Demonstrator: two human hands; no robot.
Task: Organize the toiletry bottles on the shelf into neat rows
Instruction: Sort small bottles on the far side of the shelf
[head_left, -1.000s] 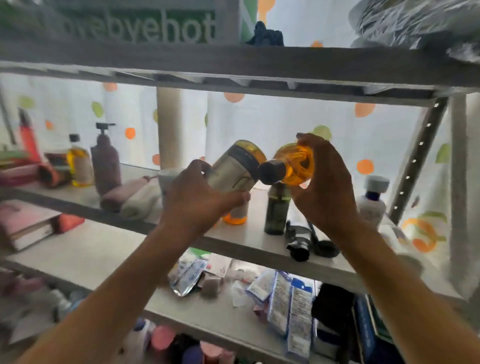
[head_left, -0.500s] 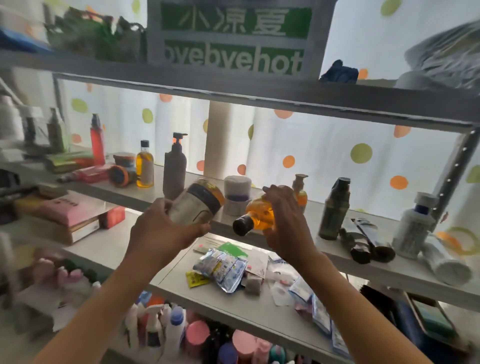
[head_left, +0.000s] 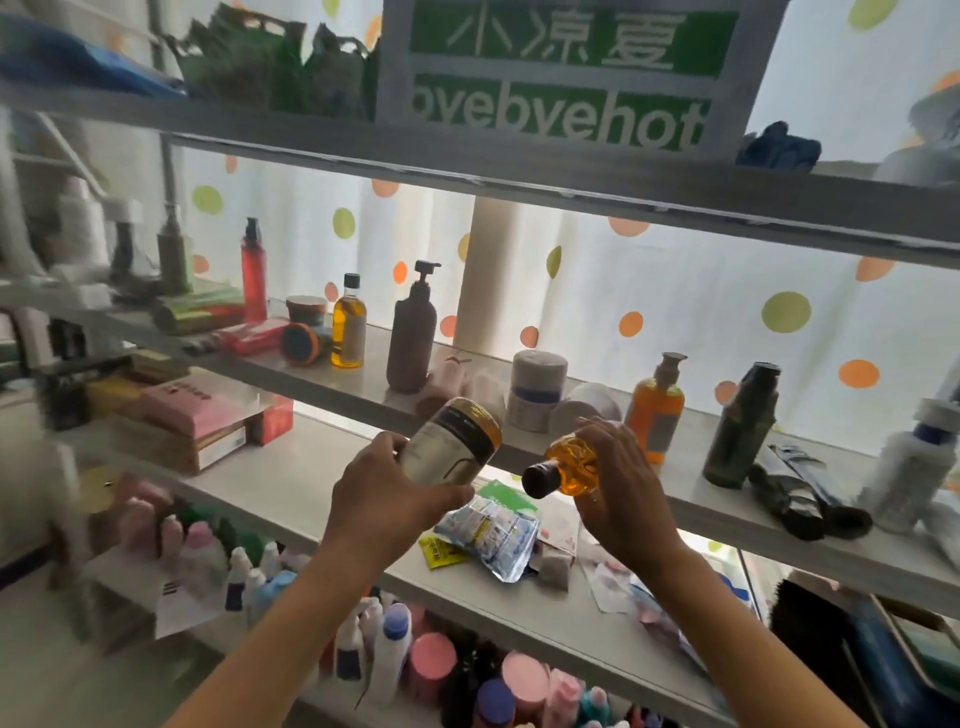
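Our left hand (head_left: 384, 499) fingers wrap a cream jar (head_left: 451, 447), tilted. Right hand (head_left: 618, 483) fingers clamp an amber bottle (head_left: 569, 467), its cap pointing left. Both held in air just before the shelf (head_left: 727, 514) front edge; pump bottle (head_left: 655, 405) upright behind, near that edge.

Home storage rm, metal shelving (head_left: 519, 415), toiletry bottles (head_left: 349, 325), dotted curtain (head_left: 701, 312)

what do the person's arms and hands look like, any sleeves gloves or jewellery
Both forearms are bare up to the bottom edge of the picture, with no sleeves showing. The left hand and right hand wear no gloves, and no rings, watch or bracelets can be seen.
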